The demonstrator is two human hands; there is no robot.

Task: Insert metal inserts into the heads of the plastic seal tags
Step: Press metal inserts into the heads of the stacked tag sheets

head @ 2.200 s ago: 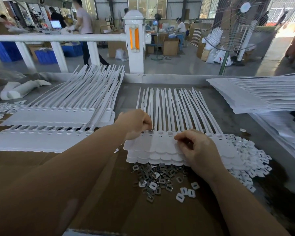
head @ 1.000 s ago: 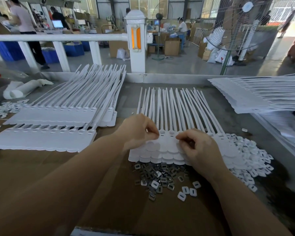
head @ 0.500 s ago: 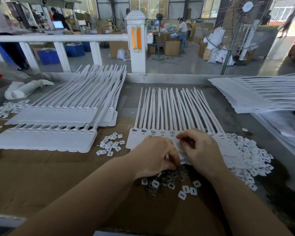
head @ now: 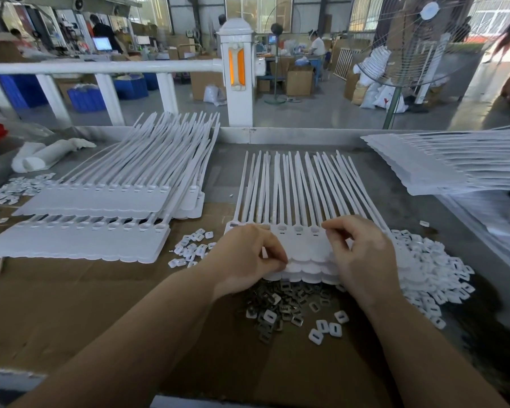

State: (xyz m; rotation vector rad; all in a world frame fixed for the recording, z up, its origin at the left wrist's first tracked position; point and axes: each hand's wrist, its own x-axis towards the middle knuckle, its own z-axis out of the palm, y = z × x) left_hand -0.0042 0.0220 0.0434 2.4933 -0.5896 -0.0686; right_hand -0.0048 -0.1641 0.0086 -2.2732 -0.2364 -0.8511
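Note:
A fanned stack of white plastic seal tags (head: 298,240) lies at the table's middle, heads toward me and tails pointing away. Just in front of it sits a pile of small metal inserts (head: 280,301). My left hand (head: 248,254) hovers over the left end of the heads with thumb and forefinger pinched together; what they hold is hidden, most likely an insert. My right hand (head: 362,254) rests on the right part of the stack, its thumb and forefinger pinching a tag head near the row of open slots.
Further tag stacks lie at the left (head: 95,201) and the far right (head: 439,163). White plastic caps are heaped right of the tags (head: 430,260), with a smaller heap on the left (head: 192,248). Brown cardboard (head: 71,304) covers the table. A white railing post (head: 237,75) stands behind.
My left hand dipped to the metal insert pile half a second ago and has come back up over the tag heads, fingers pinched. My right hand stayed on the stack.

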